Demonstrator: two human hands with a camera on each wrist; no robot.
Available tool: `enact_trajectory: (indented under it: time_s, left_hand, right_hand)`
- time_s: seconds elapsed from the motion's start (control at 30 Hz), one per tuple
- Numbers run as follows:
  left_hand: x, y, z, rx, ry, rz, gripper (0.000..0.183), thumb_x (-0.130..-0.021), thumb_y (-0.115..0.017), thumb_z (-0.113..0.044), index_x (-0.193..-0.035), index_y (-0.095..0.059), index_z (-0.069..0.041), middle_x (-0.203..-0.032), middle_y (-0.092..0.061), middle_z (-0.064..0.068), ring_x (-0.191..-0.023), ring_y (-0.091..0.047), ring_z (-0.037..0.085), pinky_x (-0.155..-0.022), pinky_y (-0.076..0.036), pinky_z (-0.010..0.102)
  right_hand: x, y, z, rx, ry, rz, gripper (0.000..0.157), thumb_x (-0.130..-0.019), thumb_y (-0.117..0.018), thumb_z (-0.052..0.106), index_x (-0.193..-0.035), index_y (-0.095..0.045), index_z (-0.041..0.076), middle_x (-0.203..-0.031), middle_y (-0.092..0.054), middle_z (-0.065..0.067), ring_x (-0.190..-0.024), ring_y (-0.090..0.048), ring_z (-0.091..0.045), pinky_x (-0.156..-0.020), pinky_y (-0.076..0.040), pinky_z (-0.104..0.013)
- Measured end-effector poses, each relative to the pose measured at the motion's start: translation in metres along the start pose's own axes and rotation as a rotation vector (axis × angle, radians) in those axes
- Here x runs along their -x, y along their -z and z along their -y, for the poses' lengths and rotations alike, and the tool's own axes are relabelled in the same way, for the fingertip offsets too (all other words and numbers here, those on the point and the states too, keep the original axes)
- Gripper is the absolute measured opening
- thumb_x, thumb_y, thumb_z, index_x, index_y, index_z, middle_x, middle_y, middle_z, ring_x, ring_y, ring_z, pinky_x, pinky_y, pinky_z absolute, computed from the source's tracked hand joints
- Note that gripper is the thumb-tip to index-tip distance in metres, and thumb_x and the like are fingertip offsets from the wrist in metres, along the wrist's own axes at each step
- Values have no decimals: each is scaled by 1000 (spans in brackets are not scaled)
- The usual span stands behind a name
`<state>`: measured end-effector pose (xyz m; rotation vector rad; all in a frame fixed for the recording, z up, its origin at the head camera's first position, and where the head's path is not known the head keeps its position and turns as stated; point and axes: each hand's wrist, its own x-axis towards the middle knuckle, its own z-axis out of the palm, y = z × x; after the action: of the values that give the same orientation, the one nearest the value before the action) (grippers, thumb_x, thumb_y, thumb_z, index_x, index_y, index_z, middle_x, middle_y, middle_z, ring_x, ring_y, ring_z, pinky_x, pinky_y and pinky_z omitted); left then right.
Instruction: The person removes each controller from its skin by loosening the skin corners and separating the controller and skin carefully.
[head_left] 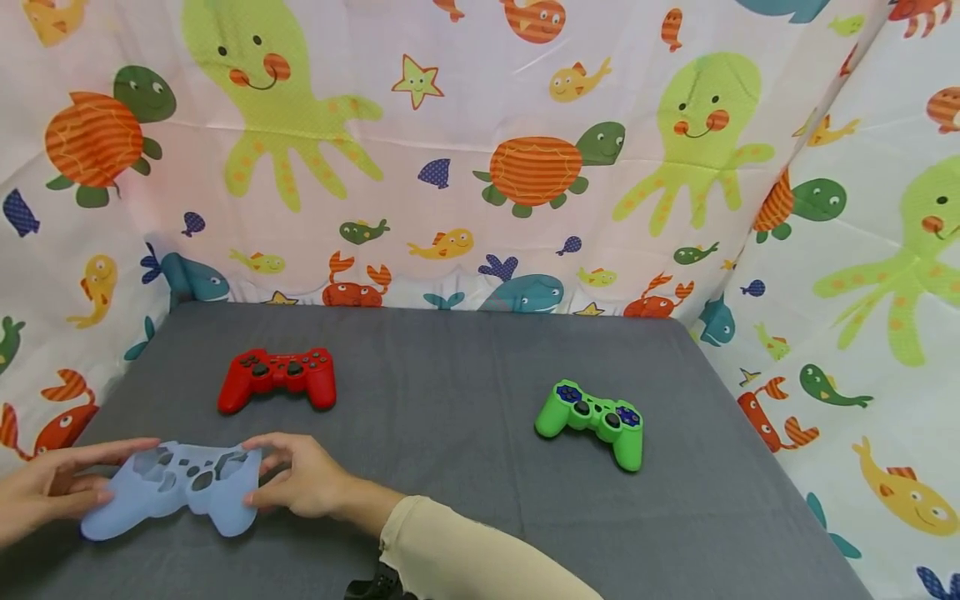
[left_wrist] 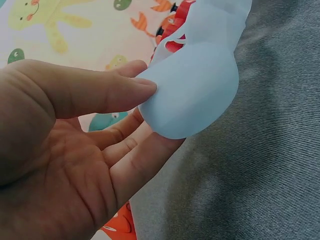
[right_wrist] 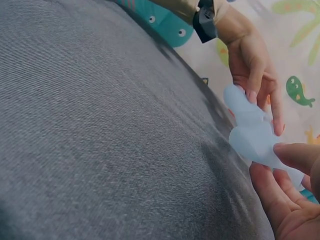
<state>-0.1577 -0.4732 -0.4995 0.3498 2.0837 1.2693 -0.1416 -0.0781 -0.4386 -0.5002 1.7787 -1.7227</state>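
A pale blue silicone controller cover [head_left: 180, 479] with cut-out holes is held up between both hands over the left front of the table. My left hand [head_left: 63, 487] pinches its left grip; in the left wrist view the thumb [left_wrist: 135, 92] presses one side and fingers support the other. The right end is pinched by my right hand [head_left: 303, 479], thumb low and index finger along the top edge. In the right wrist view the cover [right_wrist: 250, 142] spans between the two hands. Beyond it lies a red game controller [head_left: 277, 377], touched by neither hand.
A green game controller [head_left: 592, 421] with dark blue buttons lies on the right half of the grey cloth-covered table [head_left: 450, 400]. Behind and at both sides hangs a white curtain [head_left: 465, 108] printed with sea animals. A dark wrist strap [right_wrist: 205, 21] sits on the left wrist.
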Motion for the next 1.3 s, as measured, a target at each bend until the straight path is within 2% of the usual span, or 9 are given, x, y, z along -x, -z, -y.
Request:
enact_trajectory:
  time_s: [0.07, 0.23, 0.37, 0.67, 0.77, 0.87, 0.97, 1.07, 1.3]
  left_hand:
    - [0, -2, -6, -43, -24, -27, 63, -107, -49, -14, -162, -22, -28, -138, -43, -36, -82, -66, 30, -72, -54, 31]
    - [-2, -5, -18, -125, -36, -90, 65, -105, -53, -15, -162, -22, -16, -134, -40, -42, -83, -63, 7, -75, -55, 24]
    - [-1, -7, -23, -117, -67, -81, 64, -104, -53, -11, -159, -29, -36, -122, -37, -48, -72, -59, 26, -67, -50, 27]
    - [5, -27, -52, -102, -84, -8, 63, -106, -47, -8, -139, -36, -61, -127, -45, -37, -71, -57, 25, -64, -44, 28]
    - [3, -29, -52, -177, -41, -56, 57, -105, -53, -12, -156, -36, -32, -151, -45, 10, -79, -62, 14, -70, -51, 20]
    - [1, -30, -53, -282, -5, -117, 63, -102, -59, -17, -155, -32, 3, -148, -30, 43, -94, -60, -7, -80, -53, 15]
    - [-1, -31, -51, -317, -17, -156, 66, -100, -63, -19, -149, -33, 13, -147, -52, 3, -101, -46, -23, -82, -52, 13]
    - [-2, -32, -48, -312, -45, -182, 65, -98, -65, -18, -148, -36, 12, -125, -43, -42, -100, -38, -28, -82, -52, 13]
    - [-1, -32, -44, -283, -62, -176, 64, -99, -64, -18, -149, -35, 11, -119, -30, -55, -101, -33, -31, -81, -52, 13]
  right_hand:
    - [-2, 0, 0, 11, 1, -11, 62, -82, -72, -18, -138, -59, 5, -85, -59, 8, -76, -75, -22, -62, -59, -24]
    - [-7, 1, 1, 48, -10, -36, 60, -83, -71, -17, -137, -59, 7, -85, -61, 5, -80, -76, -30, -63, -59, -25]
    - [-8, 0, 1, 65, -23, -40, 58, -85, -70, -16, -138, -59, 7, -85, -62, 2, -83, -76, -37, -64, -60, -28]
    - [-10, 0, -6, 93, -72, -27, 58, -87, -68, -15, -138, -59, 10, -85, -58, 4, -72, -73, -32, -59, -59, -28]
    - [-10, 1, -7, 111, -79, -21, 58, -87, -69, -14, -138, -60, 12, -86, -57, 5, -62, -68, -21, -55, -57, -27]
    - [-9, 1, -7, 167, -70, -24, 57, -87, -70, -11, -139, -60, 12, -86, -59, 5, -55, -60, -10, -52, -54, -24]
    - [-9, 3, -7, 234, -59, -29, 57, -87, -72, -8, -139, -60, 14, -86, -61, 6, -51, -56, -7, -50, -52, -22]
    - [-8, 4, -6, 269, -55, -14, 58, -87, -74, -6, -140, -60, 16, -85, -62, 6, -49, -57, -7, -50, -52, -22]
    - [-7, 6, -5, 340, -47, 26, 55, -92, -73, 4, -142, -57, 18, -81, -68, 2, -50, -59, -7, -50, -52, -23]
